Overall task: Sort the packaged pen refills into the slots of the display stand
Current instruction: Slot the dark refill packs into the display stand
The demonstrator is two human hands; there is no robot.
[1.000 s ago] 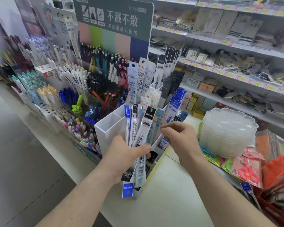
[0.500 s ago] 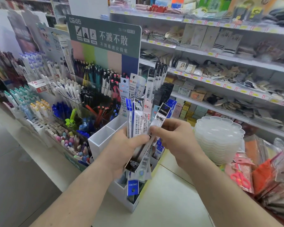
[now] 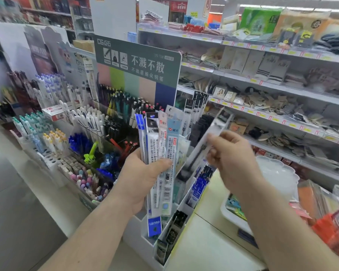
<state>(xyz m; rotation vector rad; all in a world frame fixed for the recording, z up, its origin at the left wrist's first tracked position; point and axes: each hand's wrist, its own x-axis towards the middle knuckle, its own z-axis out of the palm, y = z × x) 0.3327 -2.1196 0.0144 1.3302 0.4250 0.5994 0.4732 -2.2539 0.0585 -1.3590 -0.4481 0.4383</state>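
Seemingly "deli"-branded, one blurred refill pack (image 3: 202, 147) leaves the fanned packs (image 3: 160, 153).

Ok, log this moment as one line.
left hand: grips refill pack bundle | right hand: pinches single refill pack, tilted | display stand: below | phase: sorting

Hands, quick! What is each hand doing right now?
Left hand: holds a fanned bunch of refill packs.
Right hand: fingers pinch one blurred refill pack, tilted.
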